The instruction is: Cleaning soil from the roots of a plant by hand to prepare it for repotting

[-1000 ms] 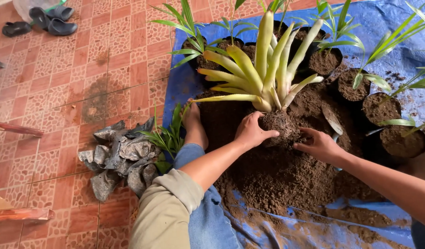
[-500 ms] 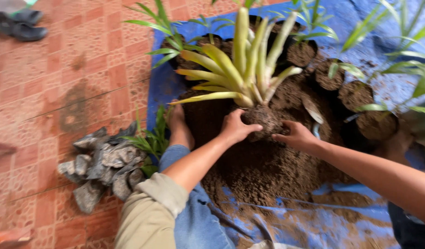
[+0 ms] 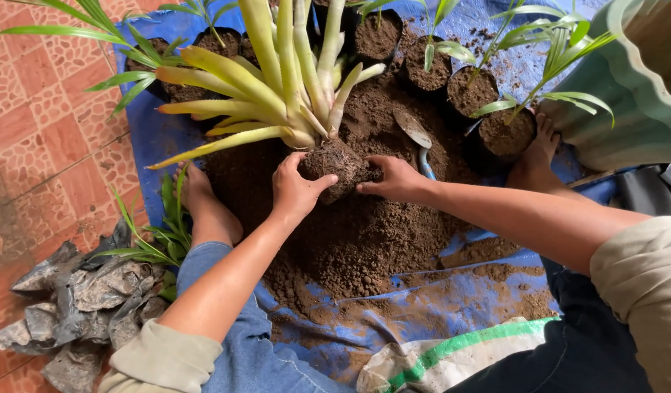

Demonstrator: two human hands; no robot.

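Here a dark root ball (image 3: 337,166) of a pale yellow-green plant (image 3: 277,80) sits between both hands, on top of a mound of loose brown soil (image 3: 364,233). The left hand (image 3: 295,188) cups its near left side, fingers curled against the clump; the right hand (image 3: 394,178) presses in from the right, fingertips dug into the soil ball. Just beyond the right hand lies a trowel (image 3: 415,135) with a blue handle. Farther out stand black pots (image 3: 495,127) with young palm seedlings. Everything rests on a blue tarp (image 3: 423,306). Left of the left hand, a bare foot (image 3: 201,200), then crumpled grey bags (image 3: 81,298).
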